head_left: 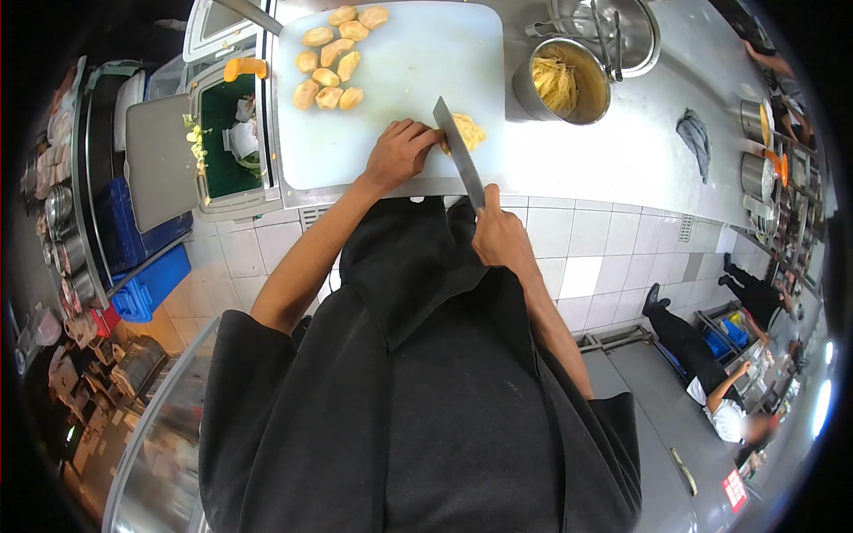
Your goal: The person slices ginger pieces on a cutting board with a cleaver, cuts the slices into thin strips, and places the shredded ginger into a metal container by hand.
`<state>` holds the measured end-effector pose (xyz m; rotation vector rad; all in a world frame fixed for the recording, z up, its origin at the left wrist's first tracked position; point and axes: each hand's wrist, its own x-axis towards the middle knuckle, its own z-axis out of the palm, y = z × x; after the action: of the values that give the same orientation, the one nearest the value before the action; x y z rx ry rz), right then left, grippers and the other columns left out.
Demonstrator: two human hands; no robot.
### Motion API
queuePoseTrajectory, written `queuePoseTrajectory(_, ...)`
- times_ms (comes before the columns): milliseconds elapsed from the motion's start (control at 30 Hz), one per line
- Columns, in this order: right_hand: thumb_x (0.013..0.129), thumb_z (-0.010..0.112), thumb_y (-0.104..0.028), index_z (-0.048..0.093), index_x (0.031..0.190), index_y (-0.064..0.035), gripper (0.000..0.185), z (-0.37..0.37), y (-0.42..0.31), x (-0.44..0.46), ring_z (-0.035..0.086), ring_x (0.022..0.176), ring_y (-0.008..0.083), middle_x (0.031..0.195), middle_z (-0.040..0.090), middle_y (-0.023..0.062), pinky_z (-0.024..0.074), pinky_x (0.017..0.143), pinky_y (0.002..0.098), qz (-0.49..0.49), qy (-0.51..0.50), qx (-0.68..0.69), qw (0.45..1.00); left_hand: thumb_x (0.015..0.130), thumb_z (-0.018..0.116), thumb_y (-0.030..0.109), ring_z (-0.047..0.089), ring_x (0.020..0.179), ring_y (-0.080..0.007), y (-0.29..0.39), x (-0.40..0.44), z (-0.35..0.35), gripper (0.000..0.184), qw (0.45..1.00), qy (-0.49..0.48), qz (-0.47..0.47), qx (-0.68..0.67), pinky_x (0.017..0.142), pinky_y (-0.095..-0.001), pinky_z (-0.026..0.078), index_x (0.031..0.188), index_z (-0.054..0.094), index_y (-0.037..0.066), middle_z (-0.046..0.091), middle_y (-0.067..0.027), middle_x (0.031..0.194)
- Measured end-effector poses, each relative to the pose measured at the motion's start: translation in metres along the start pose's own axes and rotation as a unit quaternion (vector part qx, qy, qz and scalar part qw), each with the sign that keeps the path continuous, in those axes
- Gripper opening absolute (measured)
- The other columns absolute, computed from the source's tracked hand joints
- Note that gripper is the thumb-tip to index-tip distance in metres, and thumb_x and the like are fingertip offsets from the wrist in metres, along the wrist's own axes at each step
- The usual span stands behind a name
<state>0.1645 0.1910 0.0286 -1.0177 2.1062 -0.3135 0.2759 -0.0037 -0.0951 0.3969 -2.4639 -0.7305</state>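
My right hand is closed round the handle of a kitchen knife, whose blade points away from me over the right side of a white cutting board. My left hand lies left of the blade, its curled fingertips pressing on a peeled potato that they mostly hide. Thin yellow potato slices or strips lie in a small heap against the blade's right side. Several whole peeled potatoes sit together at the board's far left.
A metal pot with pale yellow strips stands right of the board, beside a steel bowl with utensils. A grey cloth lies farther right. At left is a green-lined bin with scraps. Another person stands at far right.
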Motion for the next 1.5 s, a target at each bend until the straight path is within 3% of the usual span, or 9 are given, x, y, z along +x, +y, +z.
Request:
queuePoseTrajectory(233, 0.087, 0.049, 0.003, 0.037, 0.111, 0.0029, 0.027, 0.006, 0.0, 0.005, 0.063, 0.069, 0.0556, 0.068, 0.061, 0.0352, 0.0497, 0.062, 0.0622, -0.033, 0.012, 0.003, 0.999, 0.083, 0.064, 0.003, 0.061, 0.086, -0.024, -0.003, -0.002, 0.001, 0.027, 1.0, -0.003, 0.014, 0.0, 0.079, -0.0373, 0.047, 0.109, 0.067, 0.01, 0.064, -0.0043, 0.091)
queuePoseTrajectory(333, 0.086, 0.048, 0.004, 0.037, 0.112, 0.0041, 0.028, 0.008, -0.001, 0.005, 0.063, 0.069, 0.0552, 0.069, 0.061, 0.0359, 0.05, 0.063, 0.0619, 0.0, 0.002, -0.012, 1.0, 0.083, 0.063, 0.003, 0.061, 0.086, -0.0242, -0.005, -0.003, 0.003, 0.026, 1.0, 0.005, 0.012, 0.004, 0.079, -0.0377, 0.047, 0.108, 0.067, 0.01, 0.065, -0.0039, 0.092)
queuePoseTrajectory(433, 0.09, 0.049, 0.001, 0.037, 0.112, 0.0023, 0.025, 0.001, -0.001, 0.005, 0.064, 0.07, 0.0553, 0.071, 0.062, 0.0364, 0.0499, 0.063, 0.0625, -0.026, 0.002, 0.001, 1.0, 0.084, 0.063, 0.003, 0.061, 0.086, -0.0242, -0.006, -0.003, 0.004, 0.026, 1.0, 0.0, 0.012, 0.005, 0.079, -0.0379, 0.048, 0.108, 0.067, 0.01, 0.065, -0.0035, 0.092)
queuePoseTrajectory(600, 0.098, 0.049, -0.008, 0.036, 0.113, -0.0032, 0.02, -0.006, -0.005, -0.009, 0.063, 0.072, 0.0562, 0.072, 0.063, 0.036, 0.049, 0.064, 0.0642, 0.036, -0.016, 0.006, 0.999, 0.085, 0.065, 0.004, 0.061, 0.086, -0.0236, -0.003, -0.002, 0.001, 0.024, 1.0, -0.01, 0.003, 0.01, 0.079, -0.037, 0.048, 0.108, 0.068, 0.011, 0.065, -0.0034, 0.092)
queuePoseTrajectory(933, 0.09, 0.049, 0.0, 0.036, 0.112, -0.001, 0.026, -0.001, -0.007, -0.005, 0.063, 0.071, 0.0561, 0.071, 0.063, 0.0357, 0.0494, 0.063, 0.0636, 0.038, -0.017, -0.002, 0.999, 0.086, 0.066, 0.005, 0.061, 0.086, -0.0235, -0.002, -0.001, 0.001, 0.022, 1.0, -0.005, 0.004, 0.008, 0.079, -0.0369, 0.048, 0.107, 0.068, 0.01, 0.064, -0.0045, 0.09)
queuePoseTrajectory(1233, 0.089, 0.05, 0.003, 0.036, 0.109, 0.0025, 0.024, 0.029, 0.008, 0.019, 0.063, 0.067, 0.0527, 0.066, 0.06, 0.0328, 0.0501, 0.058, 0.0601, -0.051, 0.059, 0.029, 0.996, 0.086, 0.064, 0.005, 0.062, 0.088, -0.0244, -0.003, -0.003, 0.003, 0.02, 1.0, -0.009, -0.002, 0.007, 0.081, -0.0379, 0.048, 0.104, 0.068, 0.011, 0.065, -0.0041, 0.093)
queuePoseTrajectory(1300, 0.1, 0.052, -0.009, 0.035, 0.114, -0.0006, 0.024, 0.034, 0.012, 0.018, 0.062, 0.069, 0.0552, 0.066, 0.06, 0.0343, 0.0474, 0.061, 0.0629, -0.027, 0.059, 0.028, 0.998, 0.086, 0.065, 0.005, 0.063, 0.088, -0.0245, -0.004, -0.004, 0.004, 0.019, 1.0, 0.005, -0.001, -0.007, 0.082, -0.0376, 0.049, 0.103, 0.069, 0.011, 0.066, -0.0039, 0.093)
queuePoseTrajectory(1500, 0.099, 0.052, -0.008, 0.035, 0.114, -0.0002, 0.024, 0.042, 0.024, 0.021, 0.061, 0.068, 0.0544, 0.066, 0.06, 0.0333, 0.0469, 0.06, 0.0618, -0.066, 0.09, 0.054, 0.992, 0.084, 0.071, 0.003, 0.069, 0.09, -0.0278, -0.004, -0.01, 0.005, 0.015, 0.998, 0.043, -0.009, -0.037, 0.081, -0.0379, 0.053, 0.097, 0.073, 0.009, 0.073, -0.0068, 0.097)
